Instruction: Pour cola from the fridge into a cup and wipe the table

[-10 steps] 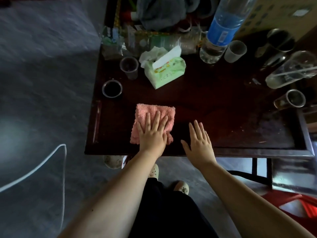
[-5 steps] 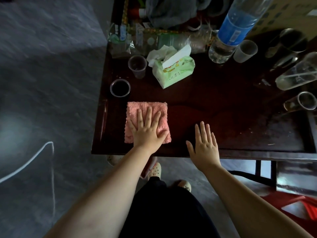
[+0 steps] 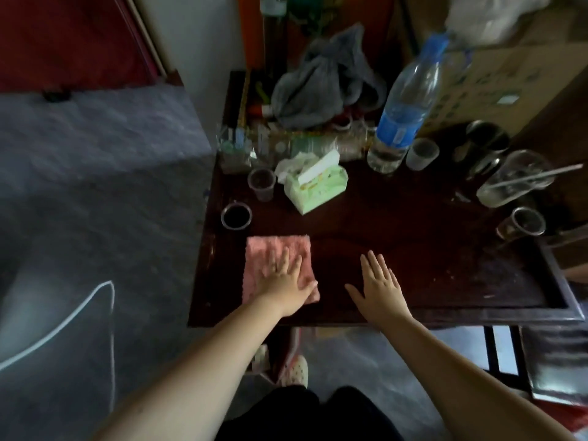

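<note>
one cloth (image 3: 277,253), two hands (image 3: 284,286), one bottle (image 3: 404,113)

Pink cloth (image 3: 276,256) showing nubby texture. Table (image 3: 413,249) showing dark reddish-brown. Tissue pack (image 3: 318,189) showing pale green with small printed marks, white flap. Water bottle (image 3: 404,113) showing clear, blue label, blue cap. Cup (image 3: 236,215) holding near-black liquid. Grey bag (image 3: 321,87) lying crumpled. Floor (image 3: 95,186) showing grey.

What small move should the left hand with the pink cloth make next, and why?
Probably slide the pink cloth right, towards the table's bare middle. The left hand lies flat on it near the left front corner; the cup of cola stands just behind, so pushing forward risks a knock.
</note>
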### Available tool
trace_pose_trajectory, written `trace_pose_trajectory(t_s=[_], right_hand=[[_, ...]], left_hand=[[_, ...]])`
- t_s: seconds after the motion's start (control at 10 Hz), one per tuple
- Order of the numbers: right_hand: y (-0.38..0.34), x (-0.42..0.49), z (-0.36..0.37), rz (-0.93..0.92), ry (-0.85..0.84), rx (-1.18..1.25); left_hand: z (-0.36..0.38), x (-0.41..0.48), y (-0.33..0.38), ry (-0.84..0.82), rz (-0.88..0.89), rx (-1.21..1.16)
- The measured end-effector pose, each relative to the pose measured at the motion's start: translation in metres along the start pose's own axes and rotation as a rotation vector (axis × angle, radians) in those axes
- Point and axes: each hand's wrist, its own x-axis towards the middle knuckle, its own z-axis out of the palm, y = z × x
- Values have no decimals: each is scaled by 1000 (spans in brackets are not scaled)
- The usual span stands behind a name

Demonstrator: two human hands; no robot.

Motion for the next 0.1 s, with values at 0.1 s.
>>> trace_pose_trajectory(t_s=[0.1], right_hand=[[-9,11,-41,-53,120,48]], left_hand=[[-45,-7,7,-40,141,-7]])
